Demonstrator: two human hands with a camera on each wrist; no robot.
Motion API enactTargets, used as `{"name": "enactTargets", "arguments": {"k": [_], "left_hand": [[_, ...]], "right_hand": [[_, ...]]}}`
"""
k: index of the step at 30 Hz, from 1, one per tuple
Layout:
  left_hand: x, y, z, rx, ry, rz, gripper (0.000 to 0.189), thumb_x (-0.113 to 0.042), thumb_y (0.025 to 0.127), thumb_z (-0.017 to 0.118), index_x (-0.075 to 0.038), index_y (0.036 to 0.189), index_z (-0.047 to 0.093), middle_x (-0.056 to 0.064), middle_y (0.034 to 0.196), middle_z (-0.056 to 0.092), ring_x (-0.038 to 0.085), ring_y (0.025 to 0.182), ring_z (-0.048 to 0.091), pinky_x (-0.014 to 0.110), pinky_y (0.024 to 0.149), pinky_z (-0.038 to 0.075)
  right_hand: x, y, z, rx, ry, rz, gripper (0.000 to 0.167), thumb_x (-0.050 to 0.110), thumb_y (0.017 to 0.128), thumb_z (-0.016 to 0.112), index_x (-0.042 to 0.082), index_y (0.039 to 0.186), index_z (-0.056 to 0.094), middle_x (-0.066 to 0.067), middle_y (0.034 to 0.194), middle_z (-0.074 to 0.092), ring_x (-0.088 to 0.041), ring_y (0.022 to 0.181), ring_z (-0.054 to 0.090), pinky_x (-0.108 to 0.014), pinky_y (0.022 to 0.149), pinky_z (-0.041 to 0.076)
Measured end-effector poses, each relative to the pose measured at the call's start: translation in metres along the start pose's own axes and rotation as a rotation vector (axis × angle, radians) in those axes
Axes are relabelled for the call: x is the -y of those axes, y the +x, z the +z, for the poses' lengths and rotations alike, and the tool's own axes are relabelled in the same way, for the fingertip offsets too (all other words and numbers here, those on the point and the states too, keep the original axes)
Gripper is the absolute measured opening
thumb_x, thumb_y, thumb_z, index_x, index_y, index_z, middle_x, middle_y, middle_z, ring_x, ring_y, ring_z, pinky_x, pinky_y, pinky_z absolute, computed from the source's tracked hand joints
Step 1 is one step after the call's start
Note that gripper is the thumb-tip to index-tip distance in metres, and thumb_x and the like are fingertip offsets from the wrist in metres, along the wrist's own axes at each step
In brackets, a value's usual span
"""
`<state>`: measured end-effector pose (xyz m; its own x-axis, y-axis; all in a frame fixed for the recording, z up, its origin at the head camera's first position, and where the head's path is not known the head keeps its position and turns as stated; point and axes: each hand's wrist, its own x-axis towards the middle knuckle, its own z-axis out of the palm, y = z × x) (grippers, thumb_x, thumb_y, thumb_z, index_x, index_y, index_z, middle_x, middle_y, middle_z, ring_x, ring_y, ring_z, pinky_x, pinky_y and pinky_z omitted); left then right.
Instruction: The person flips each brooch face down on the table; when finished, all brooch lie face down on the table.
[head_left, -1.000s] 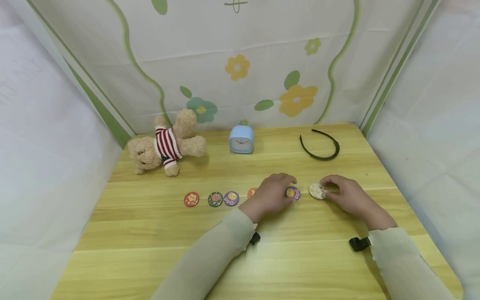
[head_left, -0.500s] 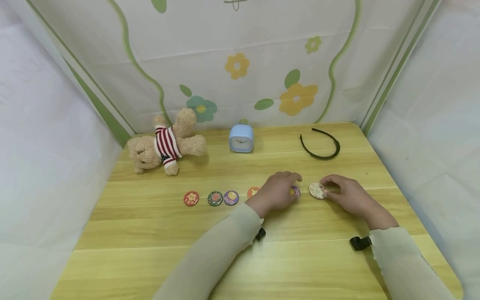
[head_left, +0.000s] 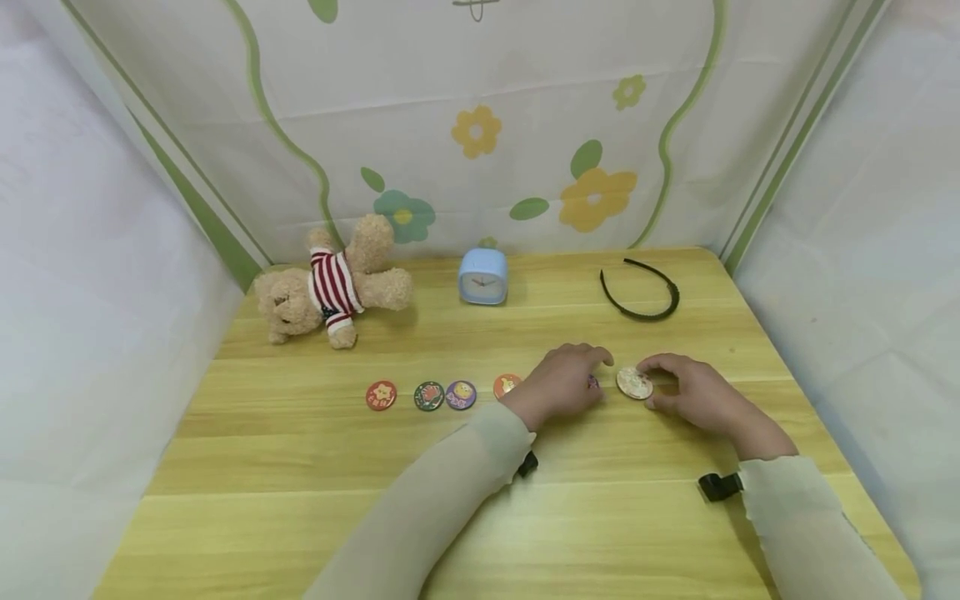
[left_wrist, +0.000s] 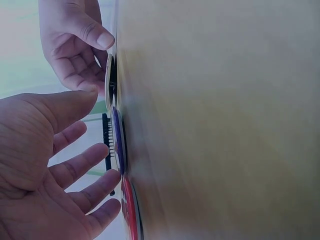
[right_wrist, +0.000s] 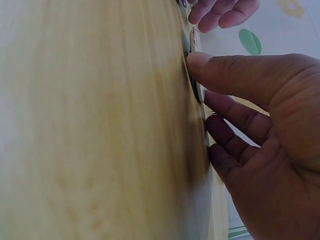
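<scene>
Several round button badges lie in a row on the wooden table (head_left: 480, 483). My left hand (head_left: 564, 383) is over a purple badge (head_left: 593, 382), hiding most of it; in the left wrist view its fingers (left_wrist: 92, 195) are spread beside the purple badge (left_wrist: 119, 142) and a red one (left_wrist: 131, 207). At the row's right end is a cream patterned badge (head_left: 634, 383). My right hand (head_left: 693, 396) has its thumb and index finger parted at this badge's right edge. In the left wrist view a small gap shows between that thumb and the badge.
Further left lie an orange badge (head_left: 507, 385), another purple badge (head_left: 461, 395), a green badge (head_left: 429, 396) and a red badge (head_left: 381, 396). Behind them are a teddy bear (head_left: 333, 287), a blue clock (head_left: 483, 277) and a black headband (head_left: 671, 296). White curtains (head_left: 420, 75) enclose the table.
My left hand has shifted slightly right, covering more of the purple badge. My right thumb has moved off the cream badge's face towards its near edge, so more of the badge shows.
</scene>
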<state>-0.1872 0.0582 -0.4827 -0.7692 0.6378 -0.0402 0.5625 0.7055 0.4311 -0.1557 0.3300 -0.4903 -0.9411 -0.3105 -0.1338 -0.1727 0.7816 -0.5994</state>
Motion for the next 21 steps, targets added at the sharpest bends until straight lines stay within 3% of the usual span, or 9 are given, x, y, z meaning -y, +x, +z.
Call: {"name": "enactTargets", "arguments": {"k": [9,16,21], "left_hand": [[-0.006,0.009,0.004,0.018,0.003,0.011,0.043,-0.031,0.104,0.073,-0.028,0.146,0.064,-0.008,0.149,0.066,0.022,0.144,0.057,0.040,0.124,0.044],[-0.013,0.014,0.005,0.030,0.027,0.027,0.040,-0.028,0.103,0.075,-0.027,0.143,0.068,-0.011,0.146,0.068,0.020,0.144,0.058,0.043,0.121,0.046],[-0.016,0.018,0.008,0.032,0.048,0.003,0.039,-0.027,0.102,0.076,-0.028,0.140,0.070,-0.012,0.145,0.069,0.020,0.144,0.057,0.045,0.121,0.046]], "right_hand": [[-0.003,0.001,0.002,-0.026,-0.008,-0.010,0.041,0.016,0.095,0.086,0.015,0.133,0.071,-0.015,0.144,0.068,-0.045,0.146,0.053,-0.069,0.118,0.040],[-0.003,0.002,0.003,-0.029,-0.001,-0.010,0.036,0.016,0.096,0.086,0.018,0.129,0.073,-0.014,0.144,0.068,-0.044,0.146,0.053,-0.069,0.119,0.040],[-0.001,0.002,0.001,-0.032,-0.010,-0.026,0.032,0.015,0.096,0.085,0.018,0.126,0.073,-0.014,0.144,0.069,-0.044,0.144,0.055,-0.068,0.118,0.041]]}}
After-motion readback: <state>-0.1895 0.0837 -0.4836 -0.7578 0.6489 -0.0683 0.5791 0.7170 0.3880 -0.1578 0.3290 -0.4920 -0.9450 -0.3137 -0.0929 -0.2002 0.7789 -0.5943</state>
